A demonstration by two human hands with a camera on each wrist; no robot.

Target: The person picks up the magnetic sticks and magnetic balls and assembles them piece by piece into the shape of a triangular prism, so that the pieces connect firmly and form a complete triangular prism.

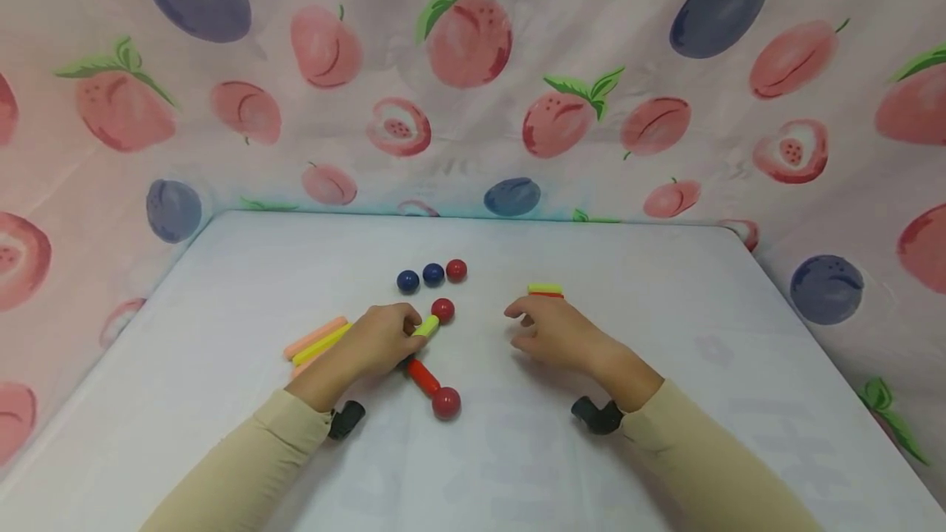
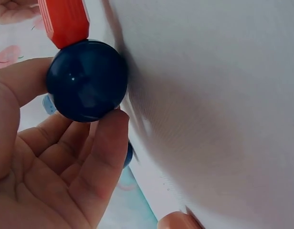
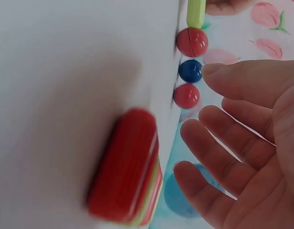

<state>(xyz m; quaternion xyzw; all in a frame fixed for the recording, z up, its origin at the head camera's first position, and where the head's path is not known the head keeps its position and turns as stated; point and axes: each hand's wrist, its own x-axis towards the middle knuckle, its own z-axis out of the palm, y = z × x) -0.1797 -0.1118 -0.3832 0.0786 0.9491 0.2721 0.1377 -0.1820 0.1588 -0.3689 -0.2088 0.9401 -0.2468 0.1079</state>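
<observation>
My left hand (image 1: 384, 341) pinches a dark blue ball (image 2: 87, 81) between thumb and finger, low over the table. From that ball a red stick (image 1: 424, 378) runs to a red ball (image 1: 447, 403) nearer me. A yellow-green stick (image 1: 426, 327) extends from beside the left fingers to a second red ball (image 1: 443, 310). My right hand (image 1: 562, 335) hovers with fingers spread and relaxed, holding nothing. Just beyond it lies a small stack of sticks, a red stick (image 3: 125, 167) and a yellow-green stick (image 1: 545, 289) among them.
Behind the hands, two blue balls (image 1: 408, 282) and a red ball (image 1: 456, 270) stand in a row. Orange and yellow sticks (image 1: 319, 345) lie left, partly behind the left forearm. A fruit-patterned cloth (image 1: 473, 146) hangs past the white table's (image 1: 650, 269) far edge.
</observation>
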